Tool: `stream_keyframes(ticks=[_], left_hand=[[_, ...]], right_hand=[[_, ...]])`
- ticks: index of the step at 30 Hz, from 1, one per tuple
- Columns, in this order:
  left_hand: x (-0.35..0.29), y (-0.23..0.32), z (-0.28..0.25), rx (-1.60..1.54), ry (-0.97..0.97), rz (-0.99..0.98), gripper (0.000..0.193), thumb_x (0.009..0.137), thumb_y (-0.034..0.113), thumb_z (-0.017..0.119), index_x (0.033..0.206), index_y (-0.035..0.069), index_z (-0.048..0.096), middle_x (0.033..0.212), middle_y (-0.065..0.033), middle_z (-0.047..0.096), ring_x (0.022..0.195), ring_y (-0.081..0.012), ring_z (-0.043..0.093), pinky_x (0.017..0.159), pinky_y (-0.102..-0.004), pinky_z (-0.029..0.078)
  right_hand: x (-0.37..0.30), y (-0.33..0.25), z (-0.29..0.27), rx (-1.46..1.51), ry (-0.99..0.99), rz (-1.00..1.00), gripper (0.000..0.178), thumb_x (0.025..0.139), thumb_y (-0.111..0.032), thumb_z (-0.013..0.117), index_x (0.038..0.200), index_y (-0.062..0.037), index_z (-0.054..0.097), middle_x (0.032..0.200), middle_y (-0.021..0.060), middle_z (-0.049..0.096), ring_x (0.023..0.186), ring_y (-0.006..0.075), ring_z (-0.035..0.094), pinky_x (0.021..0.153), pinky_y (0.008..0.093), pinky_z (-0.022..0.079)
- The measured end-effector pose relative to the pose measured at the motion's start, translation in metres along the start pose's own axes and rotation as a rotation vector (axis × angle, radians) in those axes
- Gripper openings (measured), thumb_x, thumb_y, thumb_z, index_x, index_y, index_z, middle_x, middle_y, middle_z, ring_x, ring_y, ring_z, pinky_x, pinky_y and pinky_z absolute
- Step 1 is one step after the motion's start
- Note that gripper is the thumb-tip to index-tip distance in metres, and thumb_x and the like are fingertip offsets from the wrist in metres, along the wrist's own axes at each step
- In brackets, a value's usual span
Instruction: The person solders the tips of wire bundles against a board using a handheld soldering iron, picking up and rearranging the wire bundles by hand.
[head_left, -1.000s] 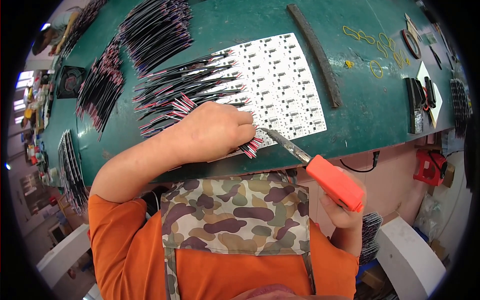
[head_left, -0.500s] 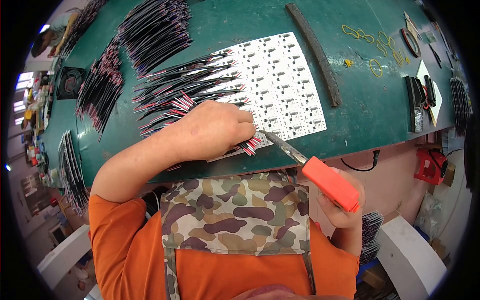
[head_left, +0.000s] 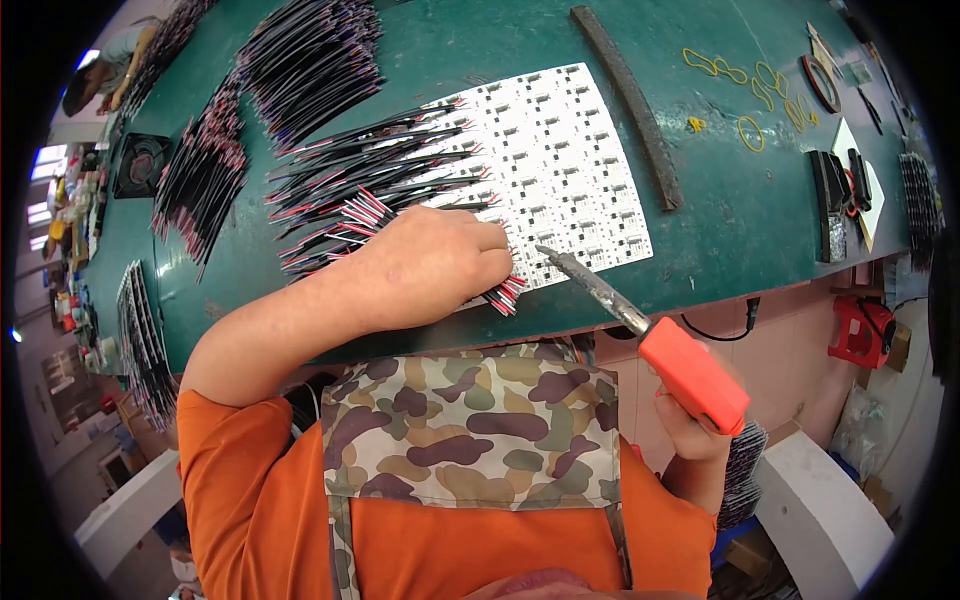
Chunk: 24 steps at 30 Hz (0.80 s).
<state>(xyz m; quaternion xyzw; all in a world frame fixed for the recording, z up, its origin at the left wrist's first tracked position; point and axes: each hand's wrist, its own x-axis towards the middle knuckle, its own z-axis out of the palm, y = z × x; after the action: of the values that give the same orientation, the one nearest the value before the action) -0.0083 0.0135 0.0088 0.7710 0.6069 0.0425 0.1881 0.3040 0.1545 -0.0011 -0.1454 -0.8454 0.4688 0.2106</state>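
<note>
While your left hand (head_left: 440, 262) presses closed over red-and-black wires (head_left: 500, 295) at the near edge of the white circuit panel (head_left: 560, 170), your right hand (head_left: 695, 425) grips an orange-handled soldering iron (head_left: 650, 330), tip at that panel. Green table (head_left: 730, 215): yellow rubber bands (head_left: 750, 130) beyond the panel; pink wall below.

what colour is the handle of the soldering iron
Orange-red, held in the right hand; the soldering iron shows best in the head view.
</note>
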Motion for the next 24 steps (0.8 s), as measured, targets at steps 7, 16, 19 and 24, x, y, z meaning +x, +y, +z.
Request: stream_keyframes(ticks=[7,16,19,24], left_hand=[[0.000,0.002,-0.005,-0.022,0.027,-0.009,0.008,0.082,0.012,0.057,0.083,0.005,0.060,0.085,-0.0088,0.061,0.085,-0.0271,0.065,0.069,-0.0397,0.055],[-0.002,0.008,0.000,0.032,0.039,0.003,0.010,0.083,0.012,0.056,0.083,0.004,0.060,0.086,-0.0089,0.060,0.085,-0.0268,0.064,0.071,-0.0377,0.056],[-0.001,0.008,-0.001,0.029,0.035,0.007,0.010,0.083,0.013,0.056,0.083,0.003,0.060,0.086,-0.0092,0.061,0.084,-0.0270,0.064,0.071,-0.0377,0.056],[-0.001,0.012,-0.001,0.029,0.034,-0.012,0.011,0.083,0.013,0.056,0.082,0.003,0.060,0.086,-0.0097,0.061,0.083,-0.0277,0.065,0.071,-0.0382,0.056]], right_hand=[[-0.003,0.008,-0.001,0.063,0.020,-0.079,0.040,0.071,0.002,0.073,0.110,0.0064,0.062,0.095,0.0188,0.068,0.071,0.0302,0.067,0.063,0.0359,0.053],[-0.004,0.008,0.015,0.152,0.030,0.044,0.042,0.077,-0.005,0.073,0.116,0.0055,0.061,0.089,0.0120,0.066,0.069,0.0191,0.062,0.065,0.0307,0.050],[-0.008,0.012,0.014,0.123,0.020,0.018,0.048,0.078,-0.007,0.075,0.122,0.0049,0.059,0.093,0.0126,0.068,0.070,0.0193,0.064,0.066,0.0306,0.051],[-0.004,0.008,0.015,0.085,0.032,-0.034,0.046,0.078,-0.006,0.075,0.120,0.0045,0.060,0.096,0.0126,0.067,0.073,0.0203,0.065,0.069,0.0320,0.052]])
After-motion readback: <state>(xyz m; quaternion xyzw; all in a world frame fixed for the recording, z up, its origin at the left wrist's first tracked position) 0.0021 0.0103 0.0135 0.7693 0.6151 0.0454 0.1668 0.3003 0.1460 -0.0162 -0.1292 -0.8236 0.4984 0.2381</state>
